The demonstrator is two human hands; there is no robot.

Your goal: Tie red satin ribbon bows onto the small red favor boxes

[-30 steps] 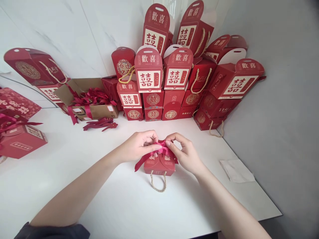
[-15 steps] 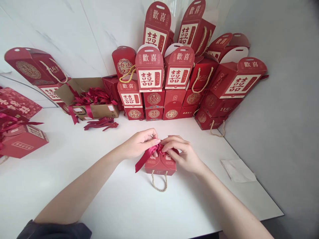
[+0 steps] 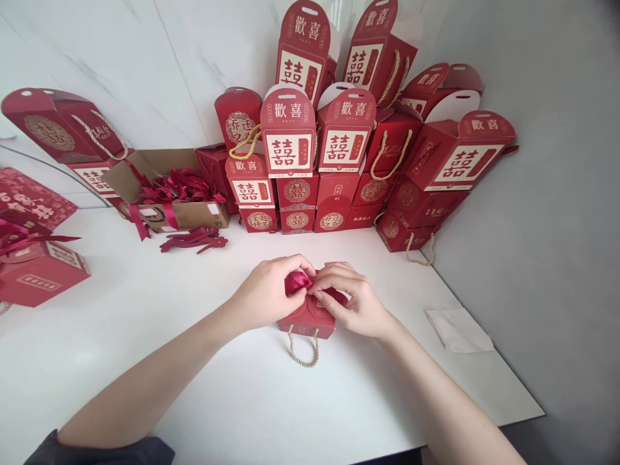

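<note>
A small red gift box [image 3: 306, 323] with a twisted cord handle [image 3: 305, 358] hanging at its near side sits on the white table. Over its closed lid, my left hand [image 3: 271, 290] curls round a shiny dark-red ribbon [image 3: 298, 281], thumb and fingers pinching it. Opposite, my right hand [image 3: 356, 300] pinches the same ribbon near its middle, with the fingertips of both hands almost meeting. Part of the ribbon shows beneath my right fingers. My hands hide much of the box top and the ribbon's knot area.
Stacked red gift boxes [image 3: 290, 142] stand along the wall behind. A cardboard box [image 3: 188, 217] full of red ribbons is at the back left, with loose ribbons [image 3: 194, 240] before it. Another red box [image 3: 43, 274] lies far left; a white tissue [image 3: 459, 330] lies right.
My left hand has come down and forward around the ribbon, and the ribbon tail that hung at the left is now hidden. My right hand stays pinching close to the middle.
</note>
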